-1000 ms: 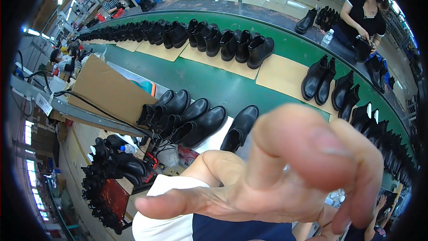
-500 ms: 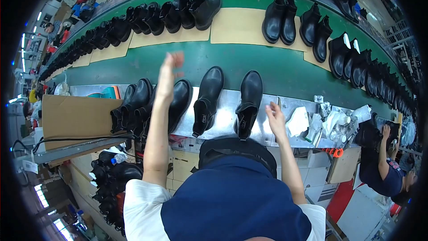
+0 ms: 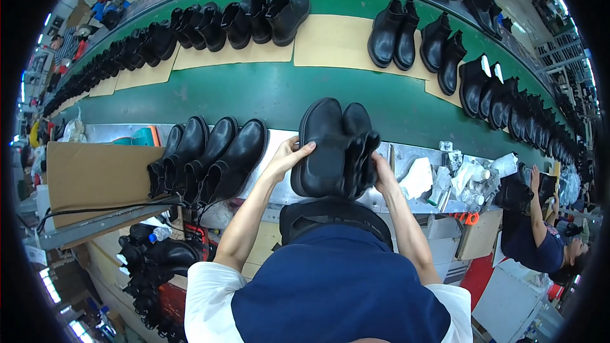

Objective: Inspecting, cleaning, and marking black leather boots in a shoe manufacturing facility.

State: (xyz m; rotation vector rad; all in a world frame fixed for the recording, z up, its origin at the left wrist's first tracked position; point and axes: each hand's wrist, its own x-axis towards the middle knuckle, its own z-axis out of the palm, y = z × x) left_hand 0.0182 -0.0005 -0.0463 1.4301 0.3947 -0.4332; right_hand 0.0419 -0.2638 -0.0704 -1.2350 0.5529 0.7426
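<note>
A black ankle boot [image 3: 323, 152] is in front of me, turned partly on its side with its toe pointing away. My left hand [image 3: 291, 157] grips its left edge, with the thumb on the leather. At the shaft side, my right hand [image 3: 383, 173] is closed with its fingers partly hidden behind the boot. A second black boot [image 3: 358, 119] stands just behind and to the right, largely covered by the first. To the left of my left hand, several black boots [image 3: 240, 152] stand close together on the metal ledge.
A green conveyor belt [image 3: 241, 92] runs across, carrying rows of black boots on tan cardboard sheets [image 3: 333, 41]. Plastic bags and small bottles [image 3: 473, 181] clutter the ledge at right, above orange-handled scissors [image 3: 471, 218]. A cardboard box [image 3: 95, 181] stands left. A co-worker [image 3: 537, 241] works far right.
Both hands have come together onto the boot, the left swinging down from over the left boots. One of the two separate boots has been lifted and tilted, and now overlaps the other.
</note>
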